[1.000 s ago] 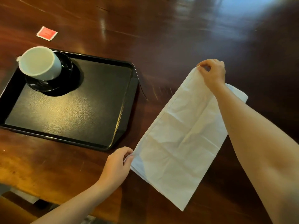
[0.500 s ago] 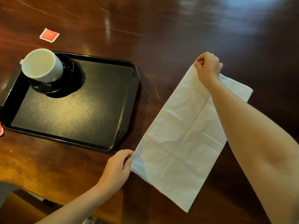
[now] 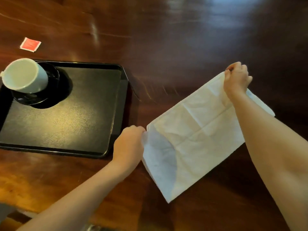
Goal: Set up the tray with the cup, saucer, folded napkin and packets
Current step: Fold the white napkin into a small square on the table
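A white paper napkin, folded in half, lies on the dark wooden table right of the tray. My left hand pinches its near left corner and lifts the top layer a little. My right hand pinches the far corner. The black tray sits at the left. A white cup stands on a black saucer in the tray's far left corner. A red packet lies on the table beyond the tray.
The dark polished wooden table stretches far and right, with glare at the top right. Its near edge runs along the bottom left of the view.
Both hands keep their corners of the napkin. The near left corner has lifted, opening the layers. The view has shifted, so the tray sits further left.
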